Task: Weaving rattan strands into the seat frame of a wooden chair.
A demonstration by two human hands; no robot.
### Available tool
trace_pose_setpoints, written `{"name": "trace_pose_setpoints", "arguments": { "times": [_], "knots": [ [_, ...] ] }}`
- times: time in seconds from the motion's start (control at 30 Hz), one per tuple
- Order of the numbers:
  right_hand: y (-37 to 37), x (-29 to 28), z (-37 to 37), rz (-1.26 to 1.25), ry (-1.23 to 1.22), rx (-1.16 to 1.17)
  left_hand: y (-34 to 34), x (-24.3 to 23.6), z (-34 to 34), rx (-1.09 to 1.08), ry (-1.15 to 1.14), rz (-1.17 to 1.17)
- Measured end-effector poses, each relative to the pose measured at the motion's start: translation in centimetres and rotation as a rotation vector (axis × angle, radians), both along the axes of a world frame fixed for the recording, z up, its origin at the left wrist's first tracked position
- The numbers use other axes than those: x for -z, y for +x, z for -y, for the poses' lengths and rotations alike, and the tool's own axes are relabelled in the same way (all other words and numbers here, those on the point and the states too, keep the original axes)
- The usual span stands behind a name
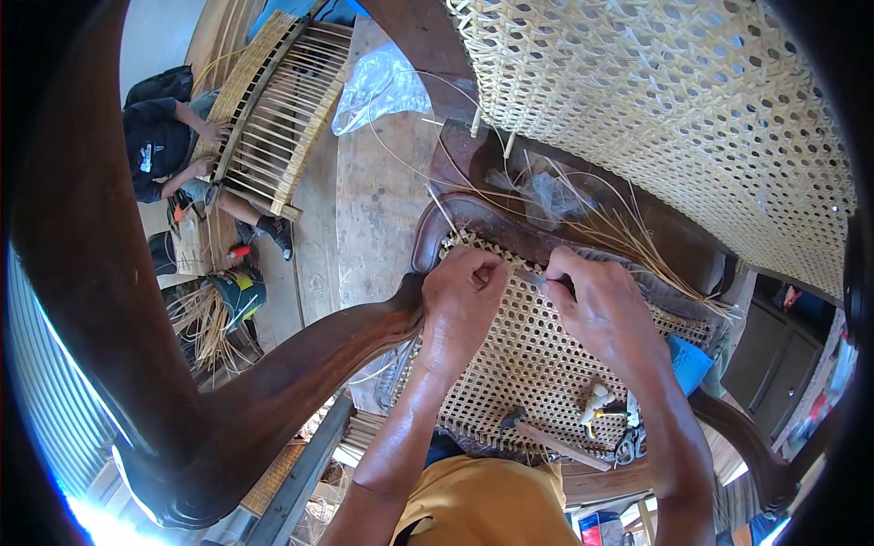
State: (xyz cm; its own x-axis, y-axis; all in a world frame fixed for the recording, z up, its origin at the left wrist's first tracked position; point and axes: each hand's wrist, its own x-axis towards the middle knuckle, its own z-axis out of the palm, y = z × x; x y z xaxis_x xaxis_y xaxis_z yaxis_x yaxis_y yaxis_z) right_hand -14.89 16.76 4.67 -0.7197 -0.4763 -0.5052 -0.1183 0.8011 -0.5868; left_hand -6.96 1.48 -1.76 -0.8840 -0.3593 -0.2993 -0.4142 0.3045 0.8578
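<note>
My left hand (462,296) is closed in a pinch over the far left edge of a woven cane seat (510,364). Whatever its fingertips grip is hidden. Just to the right, my right hand (596,296) is closed on a thin greyish blade-like piece (530,277), which points toward the left hand. The cane seat has an open lattice weave and is set in a carved dark wooden frame (426,238). Short pegs stick up near its far edge, one a pale peg (442,207) left of my hands.
A hammer (555,441), scissors (628,446) and a blue container (689,364) lie on the seat's near and right parts. Loose cane strands (628,232) trail behind it. A curved wooden arm (319,350) crosses at left. Beyond, a seated person (164,146) handles a slatted frame (282,100).
</note>
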Motion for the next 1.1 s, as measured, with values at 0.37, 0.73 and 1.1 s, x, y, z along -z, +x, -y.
{"name": "trace_pose_setpoints", "arguments": {
  "times": [0.37,0.73,1.1],
  "knots": [
    [2.1,2.7,2.7,-0.351,0.233,-0.077,0.6,-0.4,0.1,0.069,-0.001,-0.084],
    [-1.4,-0.4,2.4,-0.336,0.381,-0.357,1.7,1.3,-2.1,-0.078,-0.119,-0.199],
    [2.1,1.3,-1.5,-0.233,-0.043,0.171,1.7,1.0,-2.1,-0.03,-0.152,-0.199]
  ]
}}
